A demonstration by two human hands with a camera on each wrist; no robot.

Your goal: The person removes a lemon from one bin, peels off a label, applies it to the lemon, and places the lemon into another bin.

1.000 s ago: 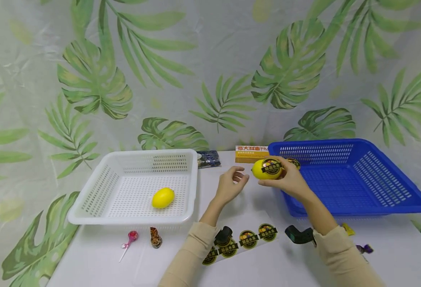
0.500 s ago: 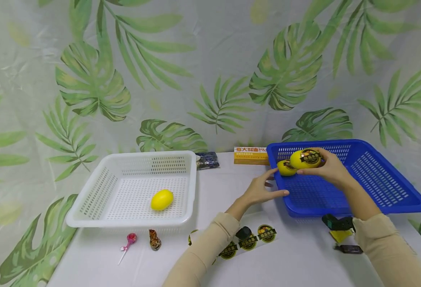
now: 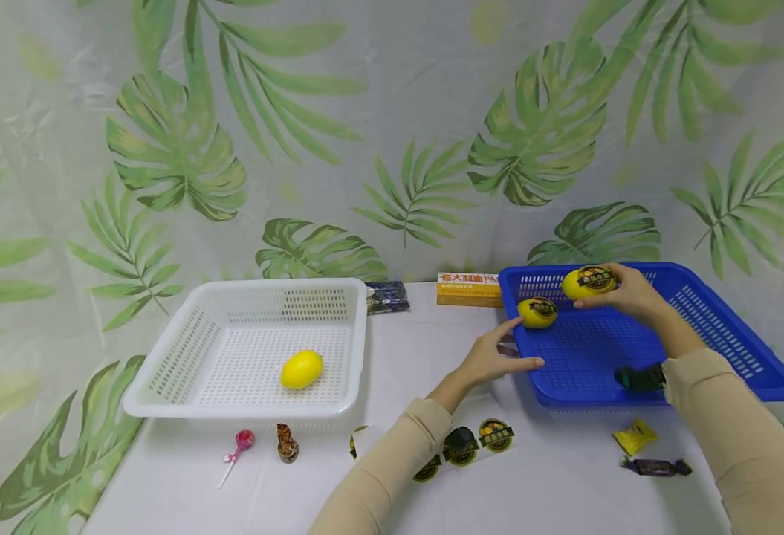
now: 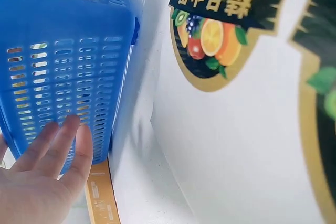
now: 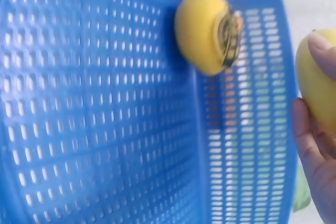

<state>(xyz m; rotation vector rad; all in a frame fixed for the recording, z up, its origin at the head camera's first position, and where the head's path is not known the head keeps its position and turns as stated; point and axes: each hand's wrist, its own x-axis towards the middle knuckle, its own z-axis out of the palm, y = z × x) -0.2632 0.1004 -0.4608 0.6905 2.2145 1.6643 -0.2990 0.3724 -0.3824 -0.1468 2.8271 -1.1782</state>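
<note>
My right hand (image 3: 632,293) pinches a lemon (image 3: 587,283) with a black and gold fruit sticker, holding it over the back of the blue basket (image 3: 592,386). The right wrist view shows the thumb and fingers around this lemon (image 5: 315,85). Inside the basket, by its left wall, rests another stickered lemon (image 3: 537,313). At the basket's left side is my left hand (image 3: 488,360), fingers loosely extended along the outer wall and thumb reaching over the rim. In the left wrist view its fingers (image 4: 58,150) overlap the slotted wall. A plain lemon (image 3: 302,369) lies in the white basket (image 3: 244,410).
Between my arms lies a sticker sheet (image 3: 495,435), partly covered by the left sleeve. A yellow box (image 3: 469,290) and a dark packet (image 3: 387,297) stand at the back. Near the front are a lollipop (image 3: 239,448), a brown wrapped candy (image 3: 287,443), a yellow packet (image 3: 635,437) and a purple candy (image 3: 655,467).
My right hand has carried the stickered lemon rightward from beside the blue basket to above it. My left hand has moved right, up to the basket's left rim.
</note>
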